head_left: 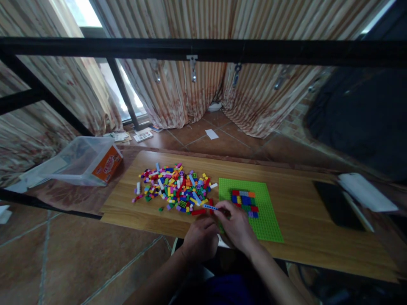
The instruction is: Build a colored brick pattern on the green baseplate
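A long, narrow blue brick is pinched between the thumb and finger of my right hand, at the left edge of a green baseplate. Close beside it, my left hand is closed with curled fingers; whatever it may hold is hidden. On the baseplate stands a block of joined bricks in red, blue, yellow, green, grey and orange. A red brick lies just beyond my left hand. Left of the baseplate spreads a loose pile of many-coloured bricks.
The wooden tabletop carries a dark flat panel at the right, with a white object by it. A clear plastic box with an orange label sits at the left. A black metal bar crosses above the table, before striped curtains.
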Demonstrator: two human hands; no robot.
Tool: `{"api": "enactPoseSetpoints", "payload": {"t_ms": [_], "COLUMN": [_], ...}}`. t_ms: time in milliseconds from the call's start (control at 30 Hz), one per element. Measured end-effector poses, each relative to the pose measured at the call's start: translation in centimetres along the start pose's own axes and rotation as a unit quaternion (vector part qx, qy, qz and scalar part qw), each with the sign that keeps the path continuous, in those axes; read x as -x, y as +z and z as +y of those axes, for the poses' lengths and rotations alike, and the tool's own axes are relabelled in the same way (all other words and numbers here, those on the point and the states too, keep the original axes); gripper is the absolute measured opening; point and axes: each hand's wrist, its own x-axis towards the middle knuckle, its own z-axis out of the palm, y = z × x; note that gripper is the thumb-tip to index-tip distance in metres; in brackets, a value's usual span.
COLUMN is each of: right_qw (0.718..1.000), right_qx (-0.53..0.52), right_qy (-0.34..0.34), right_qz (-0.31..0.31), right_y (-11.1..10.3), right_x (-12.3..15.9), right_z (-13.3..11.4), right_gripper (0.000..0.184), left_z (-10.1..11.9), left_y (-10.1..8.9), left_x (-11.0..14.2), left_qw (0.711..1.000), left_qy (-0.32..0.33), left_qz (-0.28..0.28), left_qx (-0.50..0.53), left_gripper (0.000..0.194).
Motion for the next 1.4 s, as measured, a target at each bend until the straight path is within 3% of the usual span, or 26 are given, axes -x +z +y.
{"api": "enactPoseSetpoints", "payload": {"t_ms": [233,433,633,967,1400], "right_qw": [0.983,0.920,0.901,0.901,0.929], "right_qx": [-0.116,-0.248,-0.287,-0.323,-0.278], "right_qy": [0.099,0.229,0.215,0.197,0.190], "right_qz": [0.100,0.197,0.245,0.214,0.154], "right_y": [-3.0,-5.8,-6.9,-5.8,-5.1], "right_x": [5.3,7.5,6.9,5.7,3.8], "right_z": [3.2,6.2,6.3,5.9,5.1], "right_gripper": [0.024,0.041,0.044,0.040,0.037], "left_z": [0.0,0.2,0.2,0.1,0.2], "left_y": [-0.1,-0.5,-0.6,-0.4,-0.4], "left_x": [-0.1,-0.5,-0.7,-0.8,-0.9], "left_qw": [1.000,1.000,1.000,1.000,1.000], "left_qy": [-0.002,0.004,-0.001,-0.003,0.004], "left_qz": [-0.007,-0.011,-0.020,-0.022,-0.016], "left_qx": [0.016,0.003,0.004,0.006,0.002], "left_gripper": [0.017,0.017,0.019,0.017,0.017]}}
